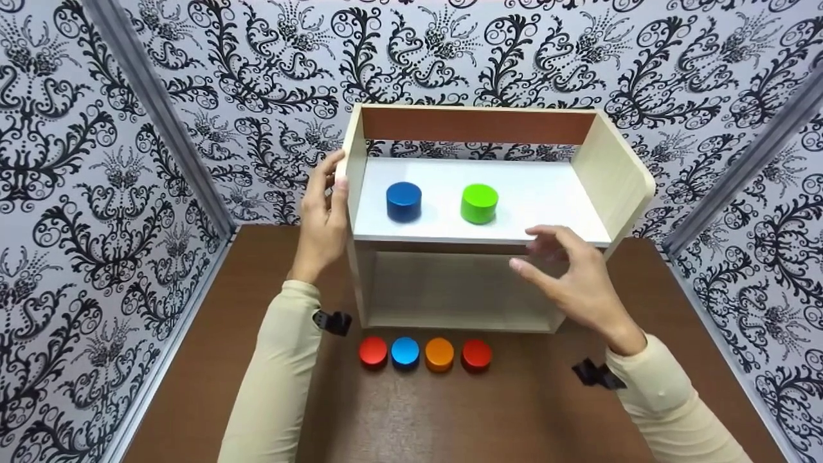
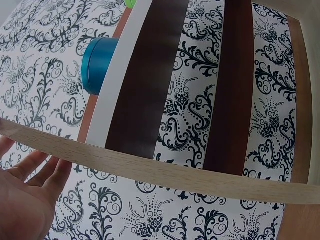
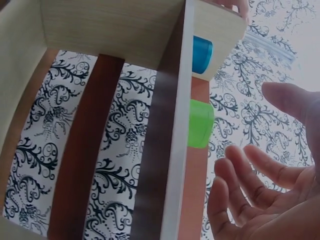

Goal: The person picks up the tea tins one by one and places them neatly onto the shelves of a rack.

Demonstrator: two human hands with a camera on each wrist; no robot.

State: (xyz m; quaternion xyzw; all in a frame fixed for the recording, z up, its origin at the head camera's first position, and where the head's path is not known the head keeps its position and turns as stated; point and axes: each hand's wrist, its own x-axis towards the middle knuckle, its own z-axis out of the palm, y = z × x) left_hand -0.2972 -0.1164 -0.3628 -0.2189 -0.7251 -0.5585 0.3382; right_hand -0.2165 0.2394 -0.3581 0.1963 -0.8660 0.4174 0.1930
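Observation:
A wooden shelf unit with a white upper board stands on the table. My left hand holds the edge of its left side panel, thumb at the front and fingers along the outside. On the white board sit a dark blue cylinder and, to its right, a green cylinder. My right hand is in front of the board's right part, thumb and fingers spread apart with nothing between them. The right wrist view shows the green cylinder to the left of that hand's fingers.
In front of the unit, a row on the brown table holds a red cylinder, a light blue cylinder, an orange cylinder and another red cylinder. Patterned walls enclose the back and both sides.

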